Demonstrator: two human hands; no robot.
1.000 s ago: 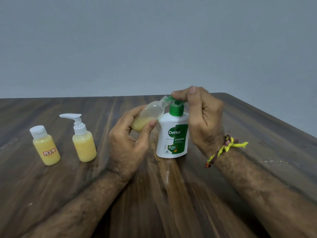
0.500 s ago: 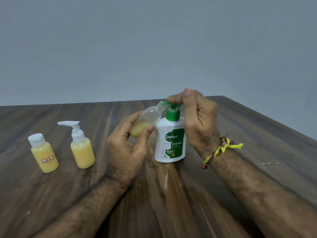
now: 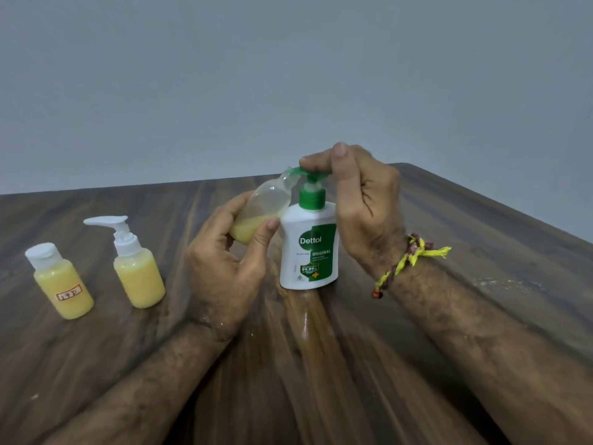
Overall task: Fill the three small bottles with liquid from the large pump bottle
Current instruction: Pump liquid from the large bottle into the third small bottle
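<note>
At the pump bottle [image 3: 308, 248], right hand [image 3: 362, 200] presses (curled), left hand [image 3: 224, 261] grips tilted small bottle [image 3: 260, 213].

A: Where does the view look from?

B: From the person's head, forward and down over a wooden table [image 3: 481, 239]. Both forearms enter from the near edge, so the camera sits close above them.

A: How near is the work?

B: Close. The left hand [image 3: 224, 268] and right hand [image 3: 362, 207] meet around the middle of the frame, at arm's reach.

A: And farther off?

B: The table's far edge crosses mid-frame, with a plain grey wall [image 3: 288, 75] filling the upper half. The table's right corner shows; its left side runs out of frame.

A: Any second view?

B: No, just this one wide-angle view.
</note>
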